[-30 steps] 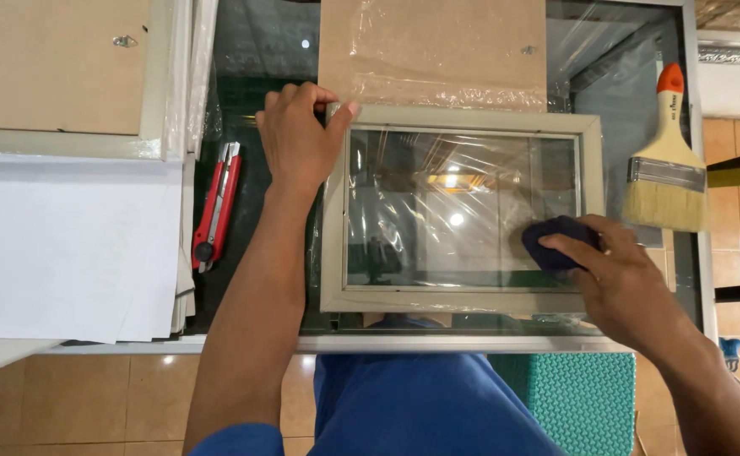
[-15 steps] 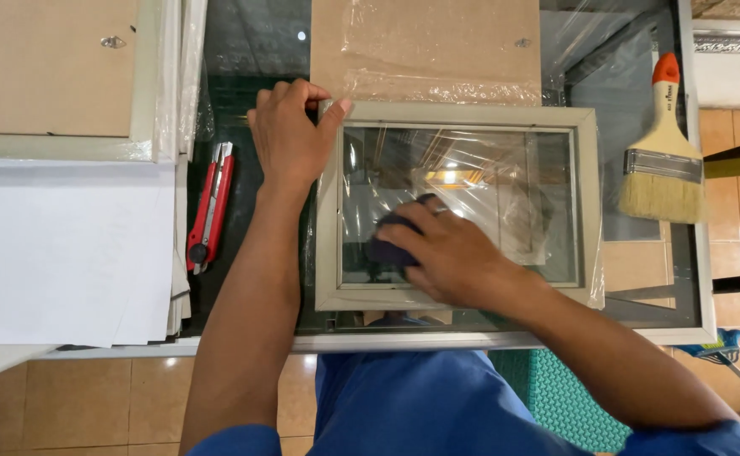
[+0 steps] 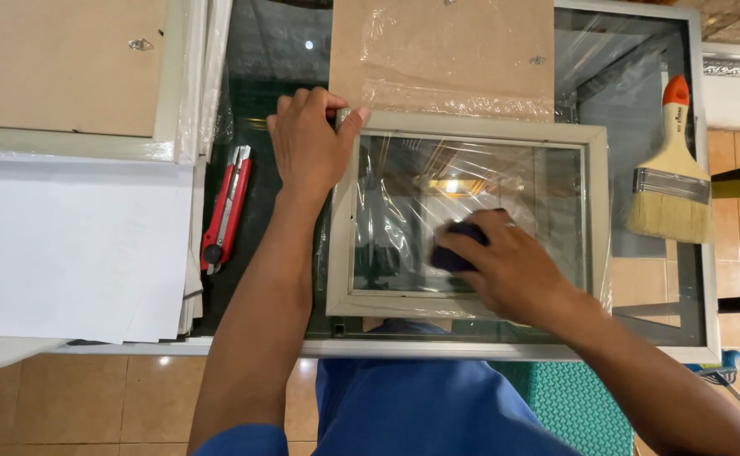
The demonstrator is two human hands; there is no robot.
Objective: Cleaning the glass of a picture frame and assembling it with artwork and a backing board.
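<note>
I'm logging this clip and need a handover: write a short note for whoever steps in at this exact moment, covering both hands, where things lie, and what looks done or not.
Left hand: pressed flat on the top left corner of the picture frame, steadying it.
Right hand: holds a dark cloth against the frame's glass, near the middle.
The frame lies flat on a glass table, with clear plastic film loose around it.
A red utility knife lies left of the frame, a paintbrush right of it, a brown backing board above it.
Done: cannot tell how much glass is wiped.
Left: backing board not yet fitted.
</note>
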